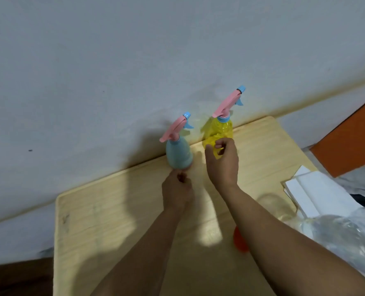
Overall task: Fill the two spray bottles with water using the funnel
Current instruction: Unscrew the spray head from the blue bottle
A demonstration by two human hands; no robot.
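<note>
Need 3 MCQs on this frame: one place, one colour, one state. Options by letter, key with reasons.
1. Where does the blue spray bottle stand relative to the yellow spray bottle?
A. to its left
B. to its right
C. on top of it

2. What colour are both trigger heads?
A. green
B. pink
C. black

3. What is the state of the spray heads?
A. both off, lying on the table
B. one on, one off
C. both still on the bottles

Key:
1 A: the blue one sits left of the yellow one, both at the far edge of the wooden table by the wall.
2 B: each bottle carries a pink trigger with a blue nozzle tip.
3 C: both heads sit on their necks; the right hand is at the yellow bottle's base, the left hand just before the blue one.
</note>
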